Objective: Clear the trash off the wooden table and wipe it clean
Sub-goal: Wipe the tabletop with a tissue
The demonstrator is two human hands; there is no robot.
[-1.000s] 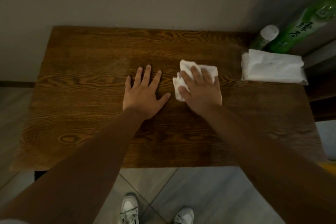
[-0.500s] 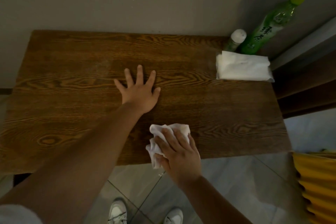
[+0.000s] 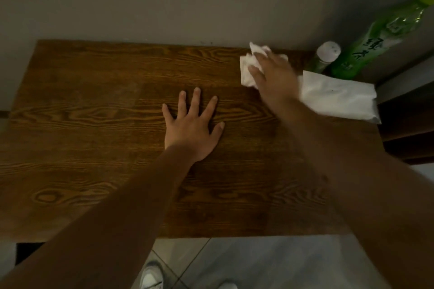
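The dark wooden table (image 3: 94,105) fills the middle of the head view. My left hand (image 3: 191,126) lies flat on it near the centre, fingers spread, holding nothing. My right hand (image 3: 272,77) presses a crumpled white tissue (image 3: 247,70) onto the far right part of the tabletop, close to the wall. The hand is blurred and covers most of the tissue.
A white tissue pack (image 3: 340,98) lies at the table's right edge, just right of my right hand. Behind it stand a green bottle (image 3: 375,37) and a small white-capped bottle (image 3: 325,56). A grey wall borders the far edge. Tiled floor and my shoes (image 3: 151,278) show below.
My right hand swept the tissue from the table's middle to the near edge, then up to the far right corner. My left hand has stayed flat in place.
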